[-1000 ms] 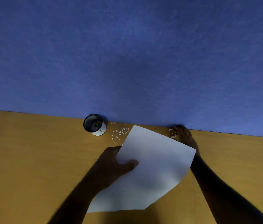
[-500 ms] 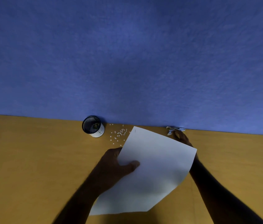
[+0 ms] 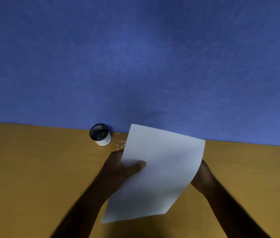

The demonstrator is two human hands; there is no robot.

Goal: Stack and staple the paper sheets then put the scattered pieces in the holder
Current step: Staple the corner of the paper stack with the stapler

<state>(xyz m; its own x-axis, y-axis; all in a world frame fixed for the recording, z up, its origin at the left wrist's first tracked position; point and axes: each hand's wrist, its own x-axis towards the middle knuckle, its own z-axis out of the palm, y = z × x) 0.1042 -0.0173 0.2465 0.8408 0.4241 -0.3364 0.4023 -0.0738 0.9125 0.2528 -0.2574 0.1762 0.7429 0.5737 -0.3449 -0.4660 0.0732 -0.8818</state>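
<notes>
The left hand (image 3: 120, 166) grasps the paper (image 3: 158, 172) at its left edge, thumb (image 3: 138, 164) lying across the top face and the other fingers tucked behind the sheet. The paper is white and held tilted, its far corner lifted so that it overlaps the blue wall (image 3: 135, 57) in the head view, while its near corner hangs low over the surface (image 3: 24, 169). The sheet curves a little along its right side. Whether it is one sheet or several pressed together cannot be told.

The right hand (image 3: 203, 176) sits at the right edge of the paper, mostly hidden behind it; only the back of the hand and the wrist show. Its fingers are out of sight, so whether it is clenched, released or grasping something cannot be told. Both forearms reach in from the bottom of the view and are somewhat blurred.

The holder (image 3: 100, 134) stands upright on the surface close to the wall, to the left of the paper and apart from it. It is a short round cup with a dark rim and inside and a white outer wall; something small lies in it, too dim to name. The pieces (image 3: 121, 143), small white dots, lie scattered on the surface between the holder and the paper's left edge, some likely hidden under the sheet.

The surface is a tan, wood-toned board that meets the wall along a straight line.
</notes>
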